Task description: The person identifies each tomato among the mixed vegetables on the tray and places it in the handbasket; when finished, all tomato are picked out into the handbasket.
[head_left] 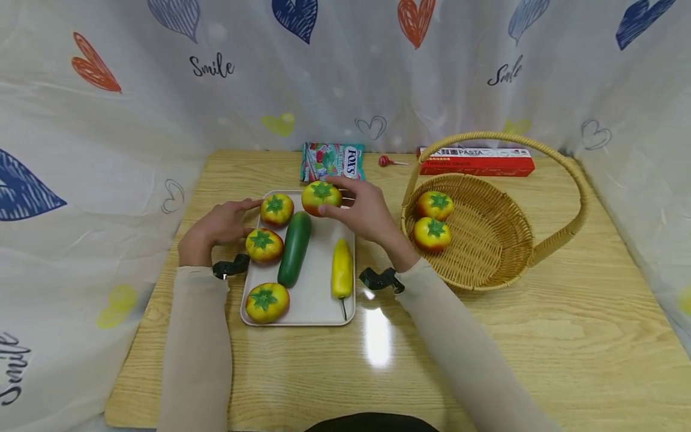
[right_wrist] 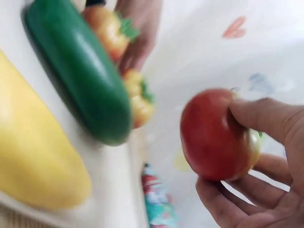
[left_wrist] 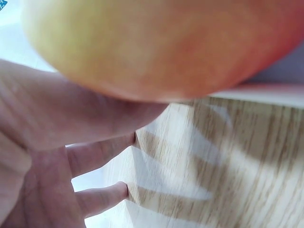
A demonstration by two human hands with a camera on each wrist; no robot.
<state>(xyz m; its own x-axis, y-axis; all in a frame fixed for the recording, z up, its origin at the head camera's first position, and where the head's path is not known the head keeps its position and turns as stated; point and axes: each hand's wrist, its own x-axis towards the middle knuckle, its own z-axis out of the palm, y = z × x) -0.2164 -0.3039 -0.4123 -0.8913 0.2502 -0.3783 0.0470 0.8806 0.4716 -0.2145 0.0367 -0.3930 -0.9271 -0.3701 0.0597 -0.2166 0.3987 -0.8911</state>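
Observation:
In the head view my right hand point(head_left: 367, 210) grips a yellow-and-red persimmon point(head_left: 321, 198) over the far edge of the white tray point(head_left: 318, 315). Its red underside shows in the right wrist view, where the persimmon point(right_wrist: 213, 137) sits between thumb and fingers. My left hand point(head_left: 218, 228) is at the tray's left side, beside an upper persimmon point(head_left: 277, 209) and a middle persimmon point(head_left: 264, 245). Seen from the left wrist, the thumb point(left_wrist: 95, 114) lies against a persimmon point(left_wrist: 161, 52) while other fingers extend. A green cucumber point(head_left: 295, 249), a yellow pepper point(head_left: 342, 270) and another persimmon point(head_left: 267, 303) lie on the tray.
Right of the tray stands a wicker basket point(head_left: 486, 252) with a tall handle, holding two persimmons point(head_left: 433, 234). Along the back are a candy bag point(head_left: 332, 161), a red lollipop point(head_left: 384, 161) and a red pasta box point(head_left: 477, 165). A heart-printed curtain point(head_left: 345, 78) borders the table.

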